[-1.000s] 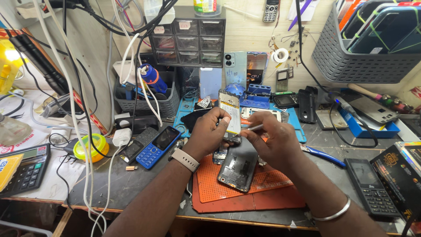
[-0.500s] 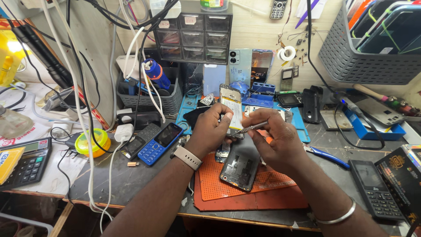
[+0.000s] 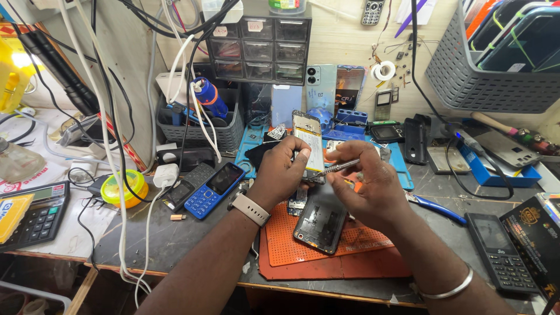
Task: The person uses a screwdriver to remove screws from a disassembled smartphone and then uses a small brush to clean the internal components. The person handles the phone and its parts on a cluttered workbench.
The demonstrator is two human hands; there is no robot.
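Both hands are working close together above the orange mat (image 3: 326, 256) on the counter (image 3: 175, 233). Left hand (image 3: 283, 169) is gripping an opened phone (image 3: 309, 149), holding it tilted upright, fingers curled around its edge. Right hand (image 3: 364, 184) is pinching a slim metal tool (image 3: 338, 168), its tip touching the phone's lower part. Another dark phone (image 3: 319, 220) is lying on the mat just below them.

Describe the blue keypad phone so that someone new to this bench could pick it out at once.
Start at the orange work mat under the hands and look just past the person's left hand. The blue keypad phone lies face up beside a black keypad phone; its bright blue body and keys set it apart.
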